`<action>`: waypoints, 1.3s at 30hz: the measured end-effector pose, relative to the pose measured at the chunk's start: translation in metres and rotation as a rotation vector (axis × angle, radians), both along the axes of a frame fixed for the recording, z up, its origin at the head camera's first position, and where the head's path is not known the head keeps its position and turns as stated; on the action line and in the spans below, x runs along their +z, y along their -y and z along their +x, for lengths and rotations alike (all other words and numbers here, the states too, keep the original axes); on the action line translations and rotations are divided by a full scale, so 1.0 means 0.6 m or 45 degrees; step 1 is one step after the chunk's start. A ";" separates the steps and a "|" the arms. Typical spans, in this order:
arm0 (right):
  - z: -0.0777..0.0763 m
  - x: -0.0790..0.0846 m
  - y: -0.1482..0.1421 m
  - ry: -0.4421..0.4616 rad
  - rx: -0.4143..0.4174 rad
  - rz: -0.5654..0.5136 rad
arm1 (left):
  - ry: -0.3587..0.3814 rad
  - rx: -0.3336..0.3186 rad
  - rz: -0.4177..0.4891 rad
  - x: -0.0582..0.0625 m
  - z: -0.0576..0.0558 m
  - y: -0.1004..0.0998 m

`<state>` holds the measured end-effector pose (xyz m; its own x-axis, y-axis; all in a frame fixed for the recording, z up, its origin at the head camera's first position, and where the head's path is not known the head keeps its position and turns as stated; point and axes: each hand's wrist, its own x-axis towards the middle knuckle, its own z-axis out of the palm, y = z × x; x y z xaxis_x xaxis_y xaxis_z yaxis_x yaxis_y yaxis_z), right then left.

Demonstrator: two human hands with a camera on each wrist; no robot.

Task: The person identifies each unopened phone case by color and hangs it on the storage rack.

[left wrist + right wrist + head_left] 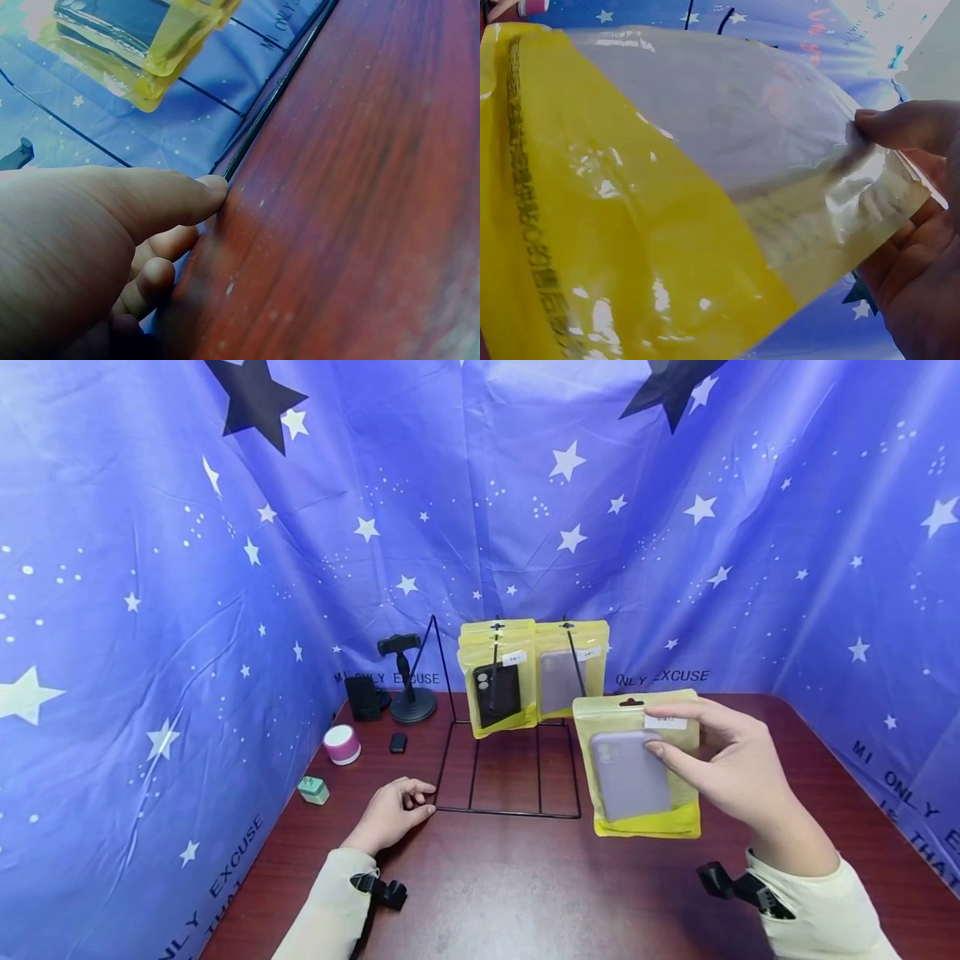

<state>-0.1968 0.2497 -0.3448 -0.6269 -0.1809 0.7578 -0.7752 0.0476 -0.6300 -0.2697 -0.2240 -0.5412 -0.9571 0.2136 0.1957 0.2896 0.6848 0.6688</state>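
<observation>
A clear-and-yellow zip bag (648, 824) with a lilac phone case (630, 781) inside hangs in my right hand (738, 768). Thumb and fingers pinch its upper right side near a white label. In the right wrist view the bag (652, 247) covers much of the picture. My left hand (390, 814) is at the front left corner of a black wire rack (508, 812), and its thumb (199, 191) presses the wire there, fingers curled below. On the rack's left hook hang bags, the front one holding a black phone case (510, 693); a bagged lilac case (558, 681) hangs on the right hook.
Left of the rack stand a black phone stand (412, 702), a dark upright block (363, 699), a pink-and-white round container (342, 745), a small black object (398, 743) and a mint-green charger (313, 790). A blue starry curtain (465, 510) surrounds the reddish wooden table (480, 877).
</observation>
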 end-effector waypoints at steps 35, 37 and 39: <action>-0.016 -0.034 0.047 0.118 -0.067 0.243 | 0.030 -0.002 0.003 0.013 0.006 -0.003; -0.017 -0.035 0.048 0.124 -0.061 0.241 | 0.030 -0.002 0.004 0.012 0.006 -0.003; -0.020 -0.037 0.048 0.121 -0.063 0.239 | 0.028 -0.004 0.006 0.012 0.006 -0.003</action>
